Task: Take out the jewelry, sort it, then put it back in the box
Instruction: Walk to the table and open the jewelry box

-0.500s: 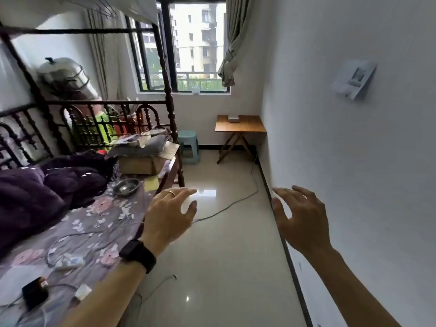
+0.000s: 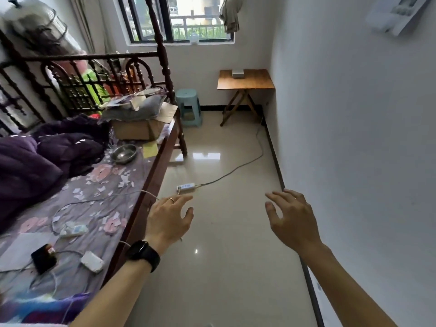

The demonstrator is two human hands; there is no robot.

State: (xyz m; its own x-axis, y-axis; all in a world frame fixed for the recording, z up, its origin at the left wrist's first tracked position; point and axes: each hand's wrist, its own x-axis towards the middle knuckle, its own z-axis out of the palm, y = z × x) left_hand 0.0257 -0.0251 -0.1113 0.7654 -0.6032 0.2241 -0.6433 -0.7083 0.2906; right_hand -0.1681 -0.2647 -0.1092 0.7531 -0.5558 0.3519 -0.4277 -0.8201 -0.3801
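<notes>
The bed fills the left side, and past its foot, by the far wall, stands the wooden folding table. The left hand hovers just beside the bed's rail and the right hand farther out from the bed, both with fingers spread and loosely bent (gripping nothing). Smallest, a small white box sits on that table, well apart from both hands.

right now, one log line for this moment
left hand: open, empty | right hand: open, empty | white box: on wooden table, untouched

Bright daylight from window, glare on glossy floor — wide-angle edges blurred
</notes>
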